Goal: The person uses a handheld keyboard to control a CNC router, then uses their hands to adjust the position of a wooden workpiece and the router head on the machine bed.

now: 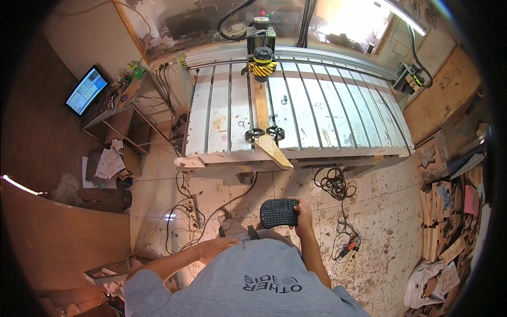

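My right hand point(303, 215) is closed around the right end of a small black handheld keyboard point(279, 213), its keys facing up. My left hand point(219, 248) lies flat at the hem of my grey shirt, fingers stretched out and holding nothing. Ahead stands a CNC router table with a white slotted bed point(317, 113). Its spindle point(262, 64), with a black-and-yellow striped cover, is over the far end of a long wooden strip point(262, 108). Two black clamps point(265, 134) sit at the strip's near end, beside an angled wooden piece point(273, 152) that juts past the front edge.
A lit monitor point(86, 90) stands left by a shelf unit point(117, 122). Cables, a power strip point(193, 215) and a coiled black cord point(335, 184) lie on the tiled floor point(385, 222). Stacked wood offcuts point(441, 222) and a white bag point(425, 280) line the right side.
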### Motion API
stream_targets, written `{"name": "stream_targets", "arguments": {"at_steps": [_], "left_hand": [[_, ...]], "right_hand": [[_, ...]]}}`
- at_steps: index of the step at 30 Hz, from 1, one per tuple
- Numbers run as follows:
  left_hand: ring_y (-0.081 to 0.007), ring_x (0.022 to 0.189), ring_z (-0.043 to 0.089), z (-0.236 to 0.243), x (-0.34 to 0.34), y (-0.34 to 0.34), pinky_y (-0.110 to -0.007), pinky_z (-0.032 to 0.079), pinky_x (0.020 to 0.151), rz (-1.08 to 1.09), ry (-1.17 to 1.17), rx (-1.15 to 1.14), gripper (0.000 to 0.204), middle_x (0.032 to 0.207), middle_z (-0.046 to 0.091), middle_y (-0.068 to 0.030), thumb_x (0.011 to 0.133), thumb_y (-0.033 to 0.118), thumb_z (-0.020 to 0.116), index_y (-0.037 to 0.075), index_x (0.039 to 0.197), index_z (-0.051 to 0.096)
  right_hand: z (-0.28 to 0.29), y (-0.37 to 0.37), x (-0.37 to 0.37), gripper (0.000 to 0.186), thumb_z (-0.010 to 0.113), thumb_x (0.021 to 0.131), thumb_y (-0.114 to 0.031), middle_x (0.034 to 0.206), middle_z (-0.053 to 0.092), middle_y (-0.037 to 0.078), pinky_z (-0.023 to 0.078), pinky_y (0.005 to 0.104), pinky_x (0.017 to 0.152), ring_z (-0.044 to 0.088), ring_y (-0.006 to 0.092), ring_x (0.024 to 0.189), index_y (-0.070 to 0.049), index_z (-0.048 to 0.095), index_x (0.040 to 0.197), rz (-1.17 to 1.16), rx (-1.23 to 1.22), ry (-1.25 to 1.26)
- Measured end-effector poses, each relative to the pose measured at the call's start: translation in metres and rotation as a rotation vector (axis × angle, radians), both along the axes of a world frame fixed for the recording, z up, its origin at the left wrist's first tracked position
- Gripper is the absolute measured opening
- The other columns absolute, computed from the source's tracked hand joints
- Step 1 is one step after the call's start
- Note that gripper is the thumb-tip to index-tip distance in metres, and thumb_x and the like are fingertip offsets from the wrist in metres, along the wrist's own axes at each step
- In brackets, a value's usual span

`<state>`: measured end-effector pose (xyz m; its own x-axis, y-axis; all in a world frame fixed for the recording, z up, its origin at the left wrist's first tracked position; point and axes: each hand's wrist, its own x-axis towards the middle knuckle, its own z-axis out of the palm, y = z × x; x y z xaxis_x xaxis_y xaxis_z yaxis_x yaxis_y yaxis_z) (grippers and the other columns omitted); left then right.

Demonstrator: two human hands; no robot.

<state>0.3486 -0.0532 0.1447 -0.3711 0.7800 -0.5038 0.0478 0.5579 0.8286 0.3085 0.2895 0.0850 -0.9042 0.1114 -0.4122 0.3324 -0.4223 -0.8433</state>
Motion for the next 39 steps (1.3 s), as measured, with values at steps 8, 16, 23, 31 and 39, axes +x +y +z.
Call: {"name": "stream_targets", "arguments": {"at_steps": [8,16,23,31,39], "left_hand": [[-0.0295,0.148,0.032,-0.061,0.012,-0.021,-0.041,0.027,0.123,-0.197,0.379,0.047,0.072,0.164,0.027,-0.0119,0.101,0.050,0.049,0.013,0.158,0.027],[-0.0279,0.148,0.031,-0.080,0.013,-0.027,-0.039,0.031,0.123,-0.263,0.472,0.044,0.078,0.167,0.020,-0.0075,0.098,0.049,0.052,0.018,0.161,0.017],[-0.0298,0.147,0.033,-0.082,0.013,-0.027,-0.041,0.032,0.122,-0.223,0.511,0.140,0.079,0.167,0.021,-0.0095,0.098,0.049,0.053,0.018,0.161,0.017],[-0.0295,0.146,0.035,-0.077,0.014,-0.028,-0.040,0.034,0.122,-0.221,0.507,0.112,0.078,0.166,0.023,-0.0099,0.098,0.047,0.053,0.017,0.161,0.018],[-0.0306,0.147,0.035,-0.070,0.015,-0.026,-0.041,0.032,0.121,-0.186,0.478,0.177,0.073,0.164,0.027,-0.0123,0.099,0.045,0.052,0.015,0.159,0.023]], "right_hand": [[-0.003,0.001,0.002,0.041,0.041,0.083,-0.014,0.082,0.063,0.009,0.045,0.0266,0.032,0.055,0.0135,0.046,0.002,0.061,0.115,-0.001,-0.008,-0.001],[-0.003,0.002,0.002,0.041,0.041,0.083,-0.014,0.081,0.063,0.009,0.044,0.0265,0.031,0.054,0.0134,0.045,0.002,0.062,0.115,-0.010,-0.013,0.003],[-0.003,0.002,0.002,0.041,0.040,0.084,-0.014,0.080,0.063,0.009,0.044,0.0269,0.030,0.055,0.0136,0.045,0.001,0.061,0.115,-0.006,-0.001,-0.012],[-0.005,0.002,0.002,0.041,0.040,0.084,-0.013,0.081,0.063,0.009,0.044,0.0268,0.030,0.054,0.0139,0.044,0.002,0.061,0.115,-0.005,-0.019,-0.002],[-0.005,0.002,0.003,0.040,0.041,0.083,-0.013,0.081,0.064,0.010,0.044,0.0265,0.030,0.055,0.0139,0.044,0.002,0.061,0.114,0.004,-0.021,0.001]]}}
